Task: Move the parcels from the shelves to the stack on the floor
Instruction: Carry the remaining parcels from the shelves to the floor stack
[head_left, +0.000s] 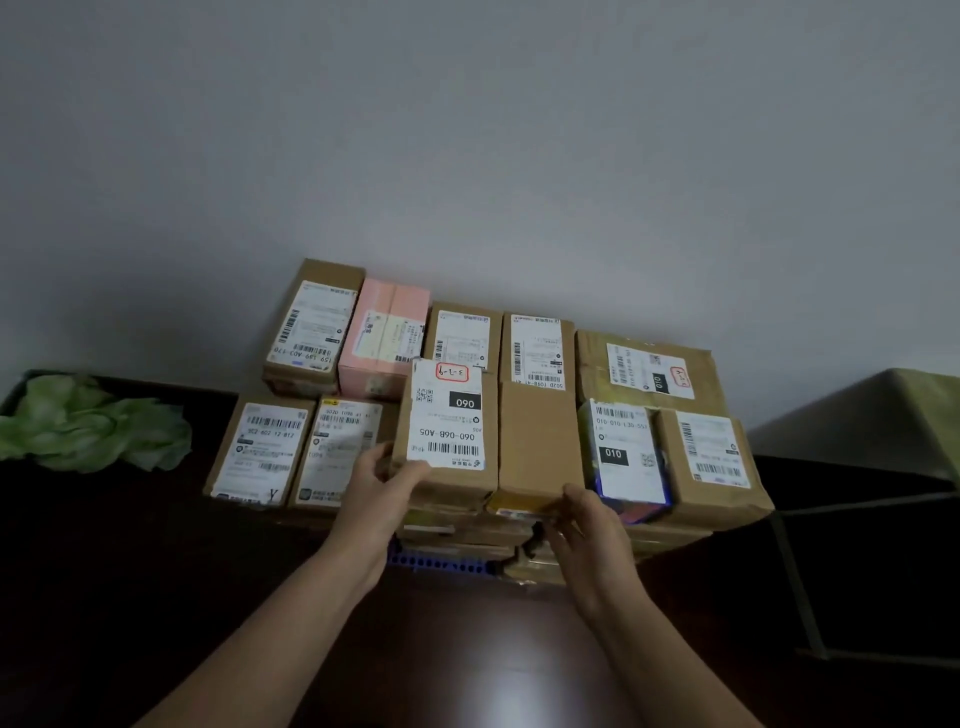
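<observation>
My left hand (384, 480) has its thumb over the top and its fingers curled round the near left corner of the brown cardboard parcel with the white 060 label (441, 415), so that grip is clamped on the parcel. My right hand (587, 525) sits further right, fingers bent at the near right corner of the long brown cardboard box (537, 441) that lies touching the parcel's right side. I cannot tell from here whether it is pinching that corner or only resting against it. The labelled parcel lies on the top layer of the stack of parcels (665, 540), its long axis running away from me toward the grey wall, its far end overlapping the box behind it. From the left grip it stretches forward and to the right. The left hand is on it, the right is a full box-width off, so I judge that any settling or squaring falls to the left hand, by a push along that long axis. Outward from there, a pink carton (384, 332) stands at the back left, a small parcel with a blue edge (623, 452) just right of the long box, and the dark floor (467, 649) lies below my forearms.
</observation>
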